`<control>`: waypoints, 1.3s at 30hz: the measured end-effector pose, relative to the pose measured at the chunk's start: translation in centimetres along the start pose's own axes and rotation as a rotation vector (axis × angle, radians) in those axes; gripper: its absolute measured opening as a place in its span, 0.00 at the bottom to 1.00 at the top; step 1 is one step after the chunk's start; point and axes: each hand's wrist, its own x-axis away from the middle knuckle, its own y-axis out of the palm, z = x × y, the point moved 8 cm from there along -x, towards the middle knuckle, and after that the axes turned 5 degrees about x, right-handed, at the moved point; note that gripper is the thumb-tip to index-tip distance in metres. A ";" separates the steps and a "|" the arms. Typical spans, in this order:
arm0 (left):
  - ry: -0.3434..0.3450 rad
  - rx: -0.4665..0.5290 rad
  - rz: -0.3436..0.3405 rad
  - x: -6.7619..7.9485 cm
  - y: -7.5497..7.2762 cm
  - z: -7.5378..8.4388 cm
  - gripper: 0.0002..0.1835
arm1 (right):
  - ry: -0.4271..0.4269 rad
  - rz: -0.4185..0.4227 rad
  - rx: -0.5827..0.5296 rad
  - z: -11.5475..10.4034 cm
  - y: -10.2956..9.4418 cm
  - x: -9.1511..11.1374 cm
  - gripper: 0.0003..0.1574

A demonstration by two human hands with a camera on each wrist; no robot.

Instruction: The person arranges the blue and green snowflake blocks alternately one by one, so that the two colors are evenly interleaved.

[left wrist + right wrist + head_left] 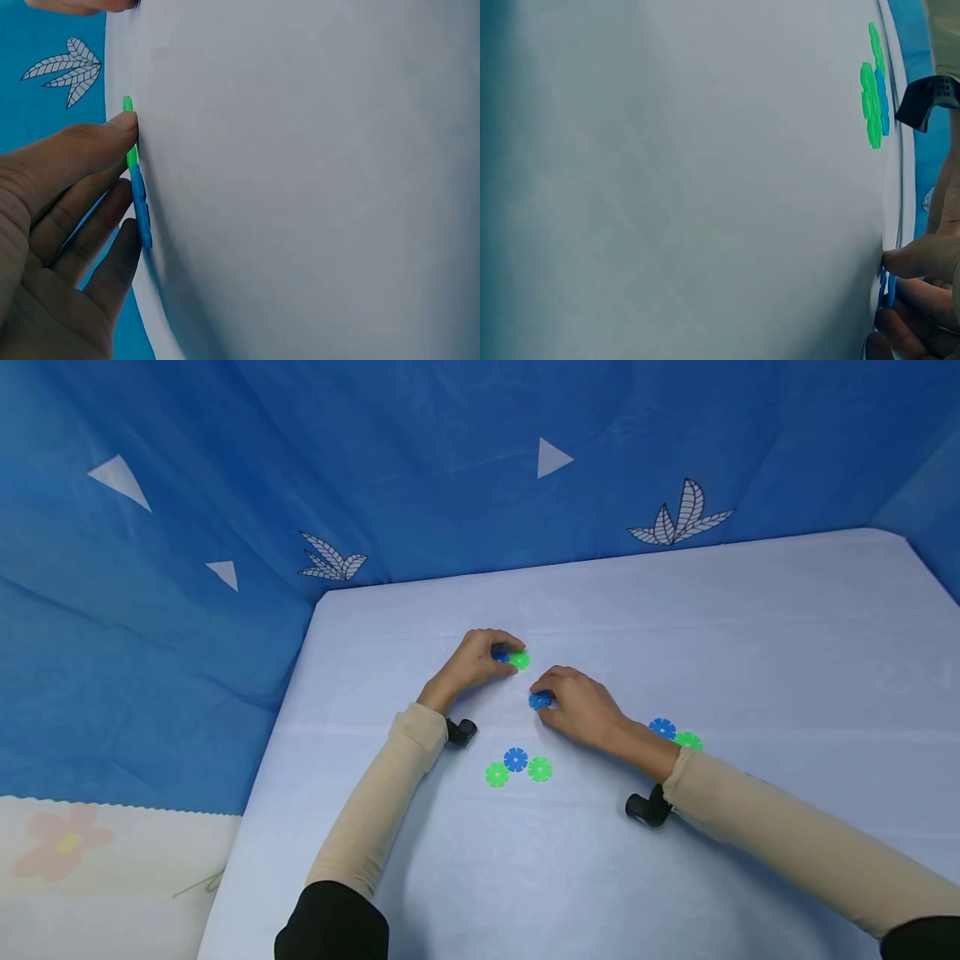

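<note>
My left hand [474,662] pinches a green notched plastic disc [520,660] between thumb and fingers. A blue notched disc [140,206] lies against the green one, edge to edge, and the other left fingers touch it. Whether the two are interlocked I cannot tell. To the right and a little nearer, my right hand [583,708] grips another blue disc [539,700] by its edges, low over the table. Its fingers partly cover that disc in the right wrist view.
On the white table [420,643], a blue disc [515,760] sits between two green discs [497,774]. Another blue disc [662,729] and a green disc [688,741] lie by the right forearm, which partly covers the green one. A blue curtain [450,468] hangs behind.
</note>
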 end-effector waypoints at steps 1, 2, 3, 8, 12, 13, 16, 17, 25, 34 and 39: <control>0.000 0.001 -0.001 0.0 0.0 0.0 0.18 | 0.004 -0.001 -0.002 0.1 -0.1 -0.1 0.19; -0.001 0.002 -0.003 0.0 0.0 0.0 0.18 | 0.008 0.001 -0.003 0.2 -0.1 -0.3 0.19; -0.001 -0.001 -0.004 0.0 0.0 0.0 0.18 | 0.013 0.003 -0.004 0.3 -0.2 -0.5 0.19; 0.005 -0.003 -0.002 0.0 0.1 0.0 0.18 | 0.039 0.018 -0.018 0.9 -0.4 -1.4 0.19; 0.011 0.004 -0.004 0.0 0.1 0.0 0.18 | 0.053 0.024 -0.025 1.3 -0.4 -2.1 0.18; 0.011 0.005 -0.005 0.0 0.1 0.0 0.18 | 0.056 0.026 -0.024 1.4 -0.4 -2.3 0.18; 0.008 0.006 -0.006 0.0 0.1 0.0 0.18 | 0.067 0.035 -0.032 1.6 -0.5 -2.7 0.19; 0.007 0.003 -0.005 0.0 0.1 0.0 0.18 | 0.071 0.037 -0.036 1.7 -0.4 -2.8 0.19; -0.002 -0.021 -0.009 -0.1 0.2 0.0 0.19 | 0.089 0.056 -0.052 2.1 -0.5 -3.4 0.19; 0.004 -0.013 -0.011 -0.2 0.0 0.1 0.18 | 0.112 0.071 -0.082 2.4 -0.5 -3.8 0.20; 0.008 -0.010 -0.013 -0.1 0.1 -0.1 0.18 | 0.117 0.065 -0.079 2.3 -0.3 -3.9 0.20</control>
